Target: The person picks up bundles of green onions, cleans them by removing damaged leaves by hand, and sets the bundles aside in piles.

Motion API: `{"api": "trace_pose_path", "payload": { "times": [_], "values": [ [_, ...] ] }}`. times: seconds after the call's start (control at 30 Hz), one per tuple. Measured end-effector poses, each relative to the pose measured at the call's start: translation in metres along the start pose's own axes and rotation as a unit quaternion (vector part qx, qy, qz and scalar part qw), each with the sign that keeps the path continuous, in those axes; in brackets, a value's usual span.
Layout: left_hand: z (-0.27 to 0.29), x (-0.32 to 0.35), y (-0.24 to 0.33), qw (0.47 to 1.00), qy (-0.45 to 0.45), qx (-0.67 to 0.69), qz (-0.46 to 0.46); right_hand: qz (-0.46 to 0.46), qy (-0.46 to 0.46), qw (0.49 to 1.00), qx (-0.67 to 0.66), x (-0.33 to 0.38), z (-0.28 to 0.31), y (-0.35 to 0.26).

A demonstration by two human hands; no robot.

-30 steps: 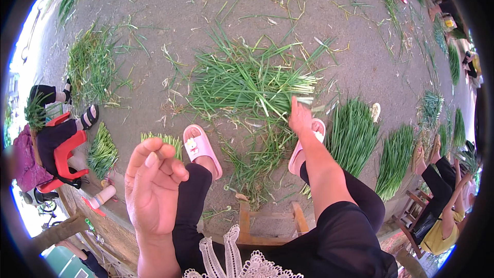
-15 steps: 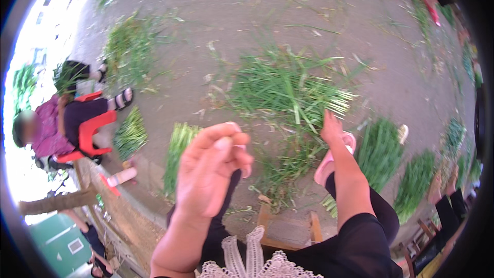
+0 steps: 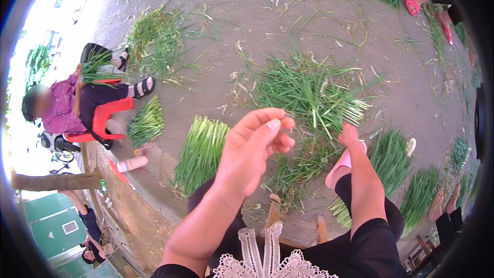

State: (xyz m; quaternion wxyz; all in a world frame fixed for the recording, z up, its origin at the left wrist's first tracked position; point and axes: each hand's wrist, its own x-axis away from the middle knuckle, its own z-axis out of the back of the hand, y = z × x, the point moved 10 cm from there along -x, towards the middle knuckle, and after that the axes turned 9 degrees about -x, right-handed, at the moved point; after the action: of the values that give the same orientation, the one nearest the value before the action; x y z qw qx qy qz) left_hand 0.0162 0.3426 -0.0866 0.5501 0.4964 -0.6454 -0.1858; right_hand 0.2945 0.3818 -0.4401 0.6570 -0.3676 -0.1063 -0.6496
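My left hand (image 3: 252,149) is raised in front of my lap, its thumb pressed against curled fingers; whatever is in the pinch is too small to make out. Lower and to the right, my right hand (image 3: 349,135) is closed at the pale stem ends of a loose heap of long green chives (image 3: 309,90) on the ground. Part of its fingers is hidden from view. Left of my legs lies a neat bundle of chives (image 3: 200,149), its pale ends pointing away. Looser, tangled green scraps (image 3: 298,175) spread between my feet.
More chive bundles lie at right (image 3: 388,157) and beside a red stool (image 3: 110,113), where a person in purple (image 3: 64,100) sits holding chives. A pink bottle (image 3: 133,163) is near the kerb. Another green heap (image 3: 157,38) lies at the far left.
The view has shifted, so the heap and bundles sit differently in it. My left hand stays raised in a pinch. My right hand's fingers, stretched toward the stem ends before, are now curled in.
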Motion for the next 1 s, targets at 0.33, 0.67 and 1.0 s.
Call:
{"api": "trace_pose_path", "payload": {
  "times": [0.33,0.67,1.0],
  "values": [
    [-0.002,-0.004,0.007,0.999,-0.004,-0.005,-0.044,0.041,-0.063,0.995,0.065,0.029,0.057,-0.052],
    [-0.006,0.0,0.005,0.998,-0.002,-0.035,-0.051,0.077,-0.039,0.98,0.182,0.074,0.105,-0.082],
    [0.013,0.006,0.013,0.997,0.012,-0.03,-0.073,0.141,0.011,0.981,0.135,0.168,0.24,-0.126]
  ]
}}
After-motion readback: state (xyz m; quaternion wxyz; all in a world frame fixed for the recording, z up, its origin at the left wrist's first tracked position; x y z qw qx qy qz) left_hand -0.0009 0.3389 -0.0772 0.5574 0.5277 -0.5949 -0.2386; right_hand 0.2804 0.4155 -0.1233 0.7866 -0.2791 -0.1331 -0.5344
